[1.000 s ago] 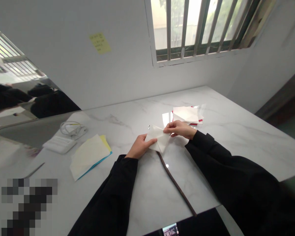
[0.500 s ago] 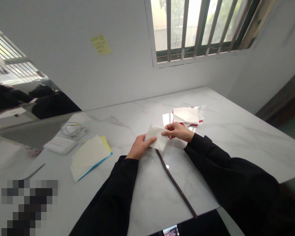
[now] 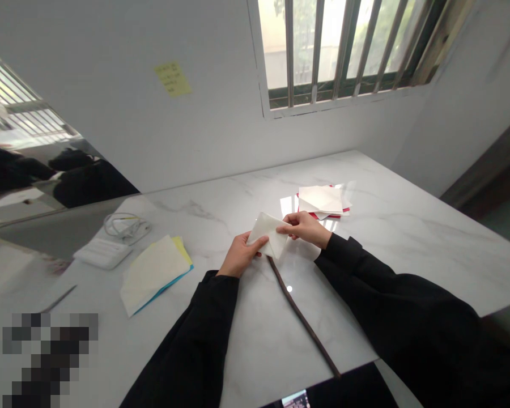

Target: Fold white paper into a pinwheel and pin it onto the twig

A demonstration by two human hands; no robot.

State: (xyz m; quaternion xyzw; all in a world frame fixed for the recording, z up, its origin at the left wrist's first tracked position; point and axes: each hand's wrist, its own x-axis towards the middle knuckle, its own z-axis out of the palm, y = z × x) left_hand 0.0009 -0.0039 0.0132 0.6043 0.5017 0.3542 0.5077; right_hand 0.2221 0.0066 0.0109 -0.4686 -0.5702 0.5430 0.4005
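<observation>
Right hand (image 3: 306, 228) goes a tiny bit to the left, and the paper (image 3: 264, 231) looks flatter, where one second ago its top side stands up in folds. Left hand (image 3: 238, 255) goes up just a little. The piles, the stick (image 3: 305, 322) and the cord (image 3: 123, 225) stay where they are. There are two hands, and both hold the one folded paper just over the table (image 3: 412, 243), with the paper between them. The left thumb presses on top of the paper at its lower left; the other left fingers are mostly hidden under it, so I cannot tell how they sit. The right thumb and first finger pinch the right edge, and the other right fingers curl in. There is one brown stick, and its top end meets the low edge of the paper; I cannot tell if they touch. There are two piles: a left pile (image 3: 156, 272) of white, yellow and blue sheets, and a right pile (image 3: 322, 199) of white and red ones, behind the right hand. One cord lies by one white box (image 3: 102, 253) on the left. One yellow note (image 3: 173, 79) is on the wall (image 3: 215, 133), left of one window (image 3: 331, 51) with bars. One lit screen (image 3: 295, 399) shows at the bottom.
</observation>
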